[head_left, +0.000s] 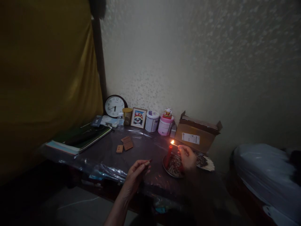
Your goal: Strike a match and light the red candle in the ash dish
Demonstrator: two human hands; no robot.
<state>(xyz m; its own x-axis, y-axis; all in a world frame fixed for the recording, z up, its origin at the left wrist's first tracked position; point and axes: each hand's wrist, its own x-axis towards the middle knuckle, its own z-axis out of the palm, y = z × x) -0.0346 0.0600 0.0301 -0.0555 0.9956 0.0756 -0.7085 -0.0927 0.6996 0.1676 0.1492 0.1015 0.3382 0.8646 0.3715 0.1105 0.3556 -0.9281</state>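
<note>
My right hand (188,157) pinches a burning match (175,144), its flame just above the top of a red candle (168,156). Whether the wick itself is alight I cannot tell. The candle stands upright at the left side of a round metal dish (167,171) with dark and pale bits in it. My left hand (135,175) is closed on what looks like a small matchbox (148,162), mostly hidden by the fingers, to the left of the dish. Several small brown matchboxes (128,145) lie on the plastic-covered table (143,147) beyond it.
Along the wall stand a clock (114,106), a framed panda picture (138,118), two round tubs (152,121) and an open cardboard box (196,131). Books (81,138) lie at the left by a yellow curtain (54,69). A pale, plastic-wrapped bundle (265,172) sits at the right.
</note>
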